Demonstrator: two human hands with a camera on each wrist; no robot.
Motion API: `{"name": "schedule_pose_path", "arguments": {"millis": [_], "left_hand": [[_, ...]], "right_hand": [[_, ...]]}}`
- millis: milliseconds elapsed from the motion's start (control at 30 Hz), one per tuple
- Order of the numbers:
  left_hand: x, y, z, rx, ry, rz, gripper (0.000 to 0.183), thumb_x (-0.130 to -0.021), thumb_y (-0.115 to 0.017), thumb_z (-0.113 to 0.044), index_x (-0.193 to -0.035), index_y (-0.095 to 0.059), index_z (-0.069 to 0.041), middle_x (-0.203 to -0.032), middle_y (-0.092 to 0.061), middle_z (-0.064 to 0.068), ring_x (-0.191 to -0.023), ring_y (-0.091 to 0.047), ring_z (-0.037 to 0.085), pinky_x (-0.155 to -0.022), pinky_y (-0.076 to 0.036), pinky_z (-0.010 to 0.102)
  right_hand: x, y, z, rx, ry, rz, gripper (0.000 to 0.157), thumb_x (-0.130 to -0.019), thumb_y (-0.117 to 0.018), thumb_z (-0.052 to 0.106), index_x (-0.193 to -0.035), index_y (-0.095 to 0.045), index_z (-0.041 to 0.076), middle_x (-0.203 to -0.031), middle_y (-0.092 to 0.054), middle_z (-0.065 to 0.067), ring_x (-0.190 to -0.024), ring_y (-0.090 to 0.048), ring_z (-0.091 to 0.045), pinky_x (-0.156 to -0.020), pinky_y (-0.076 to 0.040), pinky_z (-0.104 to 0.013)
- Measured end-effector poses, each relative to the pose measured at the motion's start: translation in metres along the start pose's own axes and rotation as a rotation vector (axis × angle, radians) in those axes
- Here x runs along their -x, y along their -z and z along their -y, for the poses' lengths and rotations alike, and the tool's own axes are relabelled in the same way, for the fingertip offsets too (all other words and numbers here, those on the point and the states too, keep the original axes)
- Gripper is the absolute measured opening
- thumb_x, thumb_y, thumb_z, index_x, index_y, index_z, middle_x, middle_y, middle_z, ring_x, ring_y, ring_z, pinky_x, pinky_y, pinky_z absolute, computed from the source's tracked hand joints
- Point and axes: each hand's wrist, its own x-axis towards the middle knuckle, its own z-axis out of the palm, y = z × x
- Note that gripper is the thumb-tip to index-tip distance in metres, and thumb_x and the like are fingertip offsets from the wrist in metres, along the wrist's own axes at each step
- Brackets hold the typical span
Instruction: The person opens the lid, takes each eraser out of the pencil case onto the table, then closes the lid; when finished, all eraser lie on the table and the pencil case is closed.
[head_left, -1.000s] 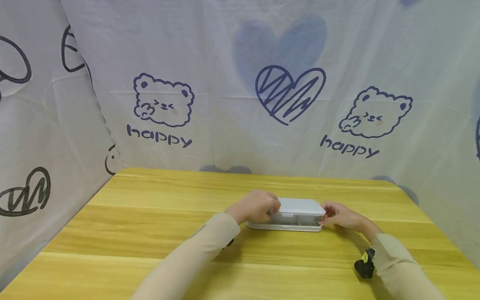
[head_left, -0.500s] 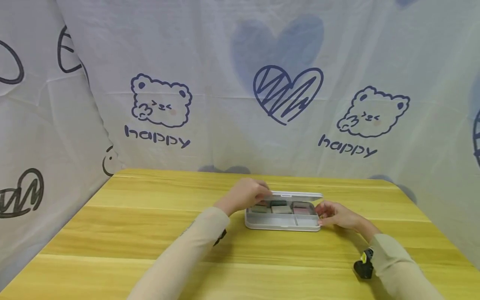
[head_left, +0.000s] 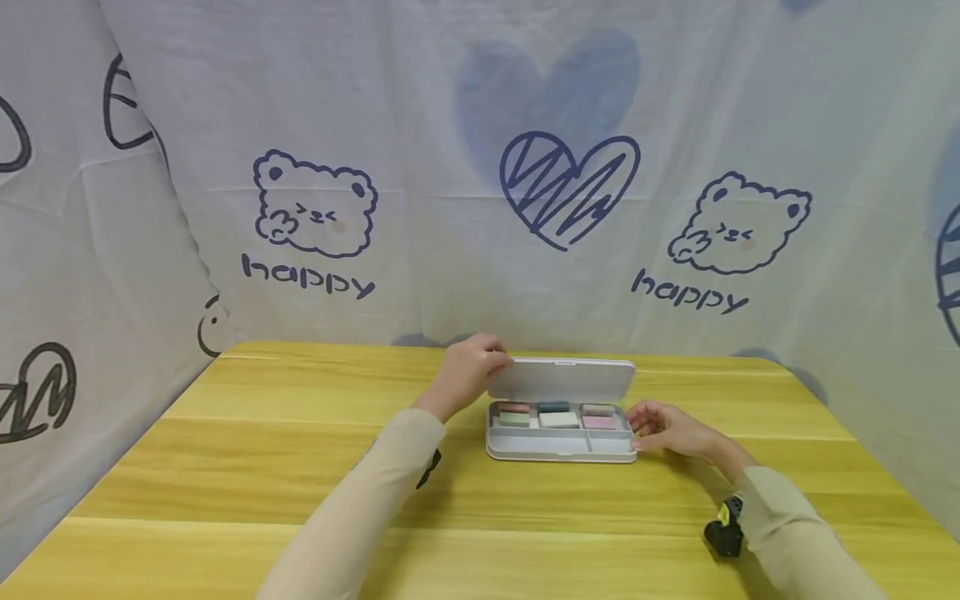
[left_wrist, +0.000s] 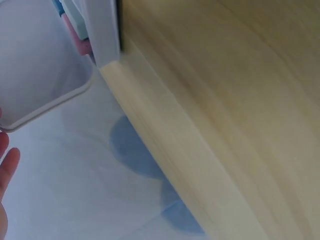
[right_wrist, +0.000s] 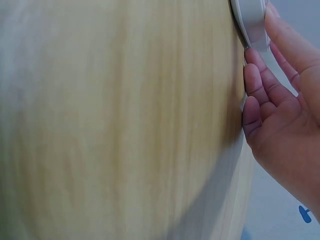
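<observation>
1 white plastic case (head_left: 561,456) w/ hinged lid (head_left: 561,379) raised, sitting on the wood-grain desk (head_left: 300,500) right of ctr, toward the back edge. 6 small blocks in its rear part, 2 rows of 3: red block (head_left: 513,408), dark blue block (head_left: 553,407), beige block (head_left: 597,410) behind; green block (head_left: 514,419), white block (head_left: 558,420), pink block (head_left: 599,422) in front. 2 cpts along the case's front. 2 hands: L hand (head_left: 467,375) pinches lid's L edge, mostly cut off in L wrist view; R hand (head_left: 672,431) has thumb & fingers parted, loosely bent, tips touching case's R end. 2 beige sleeves (head_left: 360,508); tiny print on L one unreadable. 2 black wrist cams (head_left: 724,530), L one mostly hidden by its sleeve. White cloth (head_left: 420,125) behind: "happy" x2, each under 1 bear drawing (head_left: 317,204), plus 1 scribbled heart (head_left: 570,190) btwn. Drawings at both sides cut off by frame edge.
</observation>
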Motion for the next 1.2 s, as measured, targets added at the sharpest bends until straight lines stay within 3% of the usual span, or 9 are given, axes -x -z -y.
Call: {"name": "schedule_pose_path", "arguments": {"millis": [267, 500, 767, 1033, 1200], "left_hand": [[0.005, -0.008, 0.008, 0.063, 0.074, 0.017, 0.016, -0.076, -0.066, 0.003, -0.09, -0.07, -0.003, -0.094, -0.064, 0.009, -0.088, -0.058, 0.023, -0.081, -0.045, 0.031], [0.011, -0.013, 0.014, 0.19, 0.213, 0.129, 0.036, -0.073, -0.067, 0.007, -0.109, -0.062, 0.003, -0.117, -0.056, 0.015, -0.105, -0.053, 0.029, -0.09, -0.04, 0.035], [0.016, -0.018, 0.017, 0.312, 0.351, 0.216, 0.052, -0.071, -0.07, 0.005, -0.12, -0.052, 0.005, -0.13, -0.044, 0.015, -0.116, -0.043, 0.03, -0.097, -0.032, 0.037], [0.016, -0.022, 0.018, 0.366, 0.375, 0.206, 0.058, -0.069, -0.07, 0.009, -0.123, -0.048, 0.007, -0.132, -0.041, 0.017, -0.117, -0.043, 0.03, -0.096, -0.033, 0.036], [0.016, -0.02, 0.017, 0.346, 0.382, 0.182, 0.053, -0.07, -0.069, 0.008, -0.12, -0.052, 0.004, -0.13, -0.045, 0.014, -0.116, -0.044, 0.029, -0.095, -0.035, 0.036]], "right_hand": [[0.0, 0.0, 0.0, 0.008, -0.015, -0.003, 0.045, -0.08, -0.067, 0.007, -0.11, -0.043, -0.015, -0.098, -0.052, -0.015, -0.088, -0.046, -0.026, -0.075, -0.041, -0.023], [-0.001, 0.001, -0.002, 0.02, -0.024, -0.016, 0.045, -0.079, -0.067, 0.008, -0.111, -0.043, -0.014, -0.098, -0.052, -0.015, -0.088, -0.046, -0.025, -0.075, -0.041, -0.023], [-0.002, 0.001, -0.006, 0.025, -0.022, -0.021, 0.045, -0.079, -0.067, 0.008, -0.111, -0.044, -0.014, -0.097, -0.052, -0.013, -0.086, -0.046, -0.023, -0.075, -0.041, -0.023], [-0.002, 0.001, -0.002, 0.005, -0.011, -0.012, 0.044, -0.079, -0.067, 0.007, -0.111, -0.043, -0.014, -0.097, -0.052, -0.015, -0.086, -0.046, -0.024, -0.075, -0.041, -0.024], [-0.002, 0.001, -0.001, 0.001, -0.018, -0.01, 0.044, -0.08, -0.066, 0.005, -0.112, -0.042, -0.014, -0.097, -0.051, -0.015, -0.087, -0.045, -0.026, -0.074, -0.041, -0.024]]}}
